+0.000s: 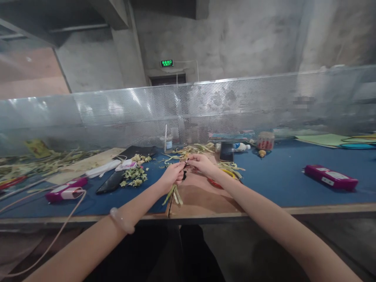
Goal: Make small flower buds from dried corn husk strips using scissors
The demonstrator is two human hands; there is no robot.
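Observation:
My left hand [173,173], with a pale bracelet [121,220] on its forearm, is closed around pale green plant strips [176,194]. Their ends hang out below the fingers. Fingertips of my right hand [201,162] are pinched together right against the left fingers. Something small and dark shows between the two hands, too small to name. Under them lies a brown board [199,199]. More pale strips [202,149] are strewn behind my hands. A red and yellow ring-shaped item [216,183] is partly hidden by my right forearm.
Left of my hands are small pale green knotted pieces [135,178], a black phone [111,183] and a purple power strip [66,190] with a cable. Further right sit a bottle [241,147], a jar [266,141] and another purple block [330,177]. A perforated metal screen [188,109] closes the back.

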